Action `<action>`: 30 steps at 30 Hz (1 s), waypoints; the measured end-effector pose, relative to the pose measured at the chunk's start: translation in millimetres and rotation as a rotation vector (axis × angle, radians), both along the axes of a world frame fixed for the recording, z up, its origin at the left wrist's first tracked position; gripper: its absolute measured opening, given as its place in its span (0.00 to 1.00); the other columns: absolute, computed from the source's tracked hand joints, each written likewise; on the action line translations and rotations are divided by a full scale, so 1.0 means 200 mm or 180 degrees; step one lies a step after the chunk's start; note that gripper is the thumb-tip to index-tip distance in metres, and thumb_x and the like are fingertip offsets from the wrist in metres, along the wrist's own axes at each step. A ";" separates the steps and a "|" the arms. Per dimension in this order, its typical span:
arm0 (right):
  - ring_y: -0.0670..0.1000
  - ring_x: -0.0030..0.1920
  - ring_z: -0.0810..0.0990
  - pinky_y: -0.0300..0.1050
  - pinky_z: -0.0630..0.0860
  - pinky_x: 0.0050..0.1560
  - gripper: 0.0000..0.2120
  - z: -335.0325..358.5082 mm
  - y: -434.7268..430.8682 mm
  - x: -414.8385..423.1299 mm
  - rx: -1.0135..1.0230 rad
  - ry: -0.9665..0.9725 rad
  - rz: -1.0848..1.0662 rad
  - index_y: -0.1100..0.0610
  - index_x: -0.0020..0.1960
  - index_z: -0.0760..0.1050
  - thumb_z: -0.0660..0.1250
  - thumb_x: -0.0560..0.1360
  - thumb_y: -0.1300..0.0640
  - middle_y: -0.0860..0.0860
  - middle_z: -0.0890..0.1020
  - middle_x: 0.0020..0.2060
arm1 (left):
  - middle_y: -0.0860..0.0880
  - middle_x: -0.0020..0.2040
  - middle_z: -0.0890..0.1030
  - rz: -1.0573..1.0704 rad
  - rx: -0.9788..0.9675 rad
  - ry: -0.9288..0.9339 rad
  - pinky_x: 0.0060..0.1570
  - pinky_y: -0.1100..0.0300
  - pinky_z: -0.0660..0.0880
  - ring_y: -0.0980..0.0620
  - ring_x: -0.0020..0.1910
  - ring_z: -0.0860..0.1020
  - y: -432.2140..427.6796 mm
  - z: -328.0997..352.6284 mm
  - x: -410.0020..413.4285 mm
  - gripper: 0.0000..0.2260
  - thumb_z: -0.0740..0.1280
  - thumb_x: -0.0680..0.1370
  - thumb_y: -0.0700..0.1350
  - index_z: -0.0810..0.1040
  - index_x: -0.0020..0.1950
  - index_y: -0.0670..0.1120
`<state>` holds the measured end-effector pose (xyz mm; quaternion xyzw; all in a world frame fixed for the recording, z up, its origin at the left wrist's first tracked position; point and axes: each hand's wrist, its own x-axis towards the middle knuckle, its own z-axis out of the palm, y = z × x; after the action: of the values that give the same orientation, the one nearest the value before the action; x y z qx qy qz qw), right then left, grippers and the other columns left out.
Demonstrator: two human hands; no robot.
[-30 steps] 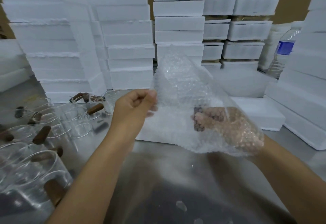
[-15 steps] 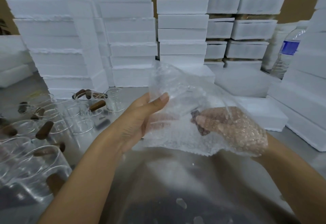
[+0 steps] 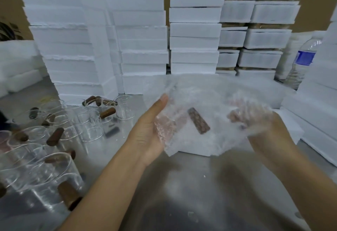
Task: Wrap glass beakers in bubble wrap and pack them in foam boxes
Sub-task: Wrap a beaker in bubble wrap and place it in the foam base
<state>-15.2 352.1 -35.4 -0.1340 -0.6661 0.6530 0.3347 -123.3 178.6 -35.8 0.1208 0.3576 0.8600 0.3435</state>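
A clear sheet of bubble wrap point(image 3: 206, 103) is bundled between my two hands above the table. Through it shows a glass beaker with a brown wooden handle point(image 3: 198, 120); the glass itself is hard to make out. My left hand point(image 3: 153, 130) cups the bundle from the left, palm up, thumb along its upper edge. My right hand point(image 3: 255, 121) presses the right side, its fingers blurred and covered by the wrap. More unwrapped beakers point(image 3: 54, 139) with brown handles crowd the table at the left. White foam boxes point(image 3: 144, 48) stand stacked at the back.
A flat foam box point(image 3: 193, 149) lies on the steel table just under the bundle. More foam pieces point(image 3: 315, 114) pile up on the right. A plastic water bottle point(image 3: 302, 61) with a blue label stands at the back right. Cardboard cartons rise behind the stacks.
My left hand has gone from pinching the sheet's raised edge to cupping the bundle from below. The wrap has folded down around the beaker, and its brown handle has turned into view.
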 end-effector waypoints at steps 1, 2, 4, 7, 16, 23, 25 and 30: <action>0.43 0.40 0.81 0.40 0.77 0.46 0.11 -0.01 0.01 0.00 -0.0152 0.0050 -0.0043 0.47 0.39 0.83 0.65 0.76 0.48 0.43 0.83 0.34 | 0.41 0.56 0.82 0.0017 0.0169 -0.0078 0.60 0.49 0.75 0.44 0.55 0.81 0.00 -0.01 -0.02 0.25 0.72 0.66 0.49 0.77 0.61 0.42; 0.45 0.39 0.81 0.44 0.77 0.46 0.14 0.00 0.00 -0.01 -0.0383 -0.0006 -0.0073 0.49 0.42 0.82 0.63 0.75 0.42 0.45 0.81 0.34 | 0.41 0.57 0.82 0.0134 0.0300 -0.0143 0.62 0.49 0.73 0.44 0.56 0.81 0.00 -0.01 -0.02 0.25 0.72 0.66 0.50 0.77 0.61 0.42; 0.45 0.31 0.80 0.43 0.74 0.38 0.26 0.02 -0.02 -0.02 -0.0608 -0.0182 0.0196 0.54 0.49 0.76 0.59 0.65 0.34 0.48 0.79 0.34 | 0.41 0.57 0.82 0.0273 0.0587 -0.0331 0.62 0.49 0.73 0.44 0.56 0.80 0.00 -0.01 -0.03 0.25 0.72 0.66 0.50 0.78 0.60 0.42; 0.46 0.34 0.82 0.39 0.76 0.37 0.27 -0.04 -0.10 -0.02 0.0136 -0.0397 0.0966 0.53 0.56 0.70 0.64 0.67 0.34 0.54 0.78 0.49 | 0.42 0.57 0.82 0.0345 0.0868 -0.0504 0.60 0.50 0.75 0.44 0.56 0.81 0.01 -0.05 -0.04 0.24 0.73 0.65 0.50 0.78 0.60 0.43; 0.41 0.30 0.77 0.29 0.72 0.34 0.06 0.00 -0.06 0.01 0.0691 0.0597 0.0260 0.52 0.36 0.79 0.69 0.64 0.50 0.44 0.81 0.29 | 0.39 0.64 0.76 -0.0170 0.0947 -0.0314 0.68 0.43 0.65 0.40 0.64 0.74 0.06 -0.09 0.00 0.44 0.83 0.54 0.47 0.73 0.68 0.42; 0.42 0.36 0.78 0.37 0.74 0.47 0.13 0.02 0.02 0.02 0.0397 0.0897 0.0089 0.48 0.34 0.81 0.70 0.66 0.39 0.43 0.80 0.30 | 0.39 0.62 0.78 -0.0681 0.0916 -0.0213 0.64 0.43 0.69 0.40 0.61 0.77 0.13 -0.11 0.14 0.37 0.82 0.55 0.51 0.79 0.62 0.42; 0.39 0.37 0.78 0.32 0.73 0.45 0.12 0.03 0.03 0.02 0.0183 0.0992 0.0145 0.48 0.33 0.82 0.71 0.65 0.40 0.43 0.80 0.29 | 0.39 0.62 0.79 -0.0827 0.0864 -0.0179 0.64 0.44 0.70 0.40 0.61 0.77 0.14 -0.13 0.17 0.33 0.82 0.55 0.51 0.82 0.58 0.42; 0.44 0.36 0.75 0.39 0.72 0.49 0.12 0.03 0.02 0.02 -0.0045 0.0945 0.0179 0.49 0.32 0.82 0.72 0.64 0.40 0.43 0.80 0.29 | 0.40 0.60 0.80 -0.0817 0.0751 -0.0301 0.58 0.46 0.75 0.42 0.58 0.79 0.16 -0.14 0.20 0.29 0.79 0.60 0.52 0.82 0.57 0.42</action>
<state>-10.9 356.5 -29.4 -0.0196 -0.6082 0.6794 0.4102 -82.8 210.4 -63.1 0.1644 0.2193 0.8498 0.4503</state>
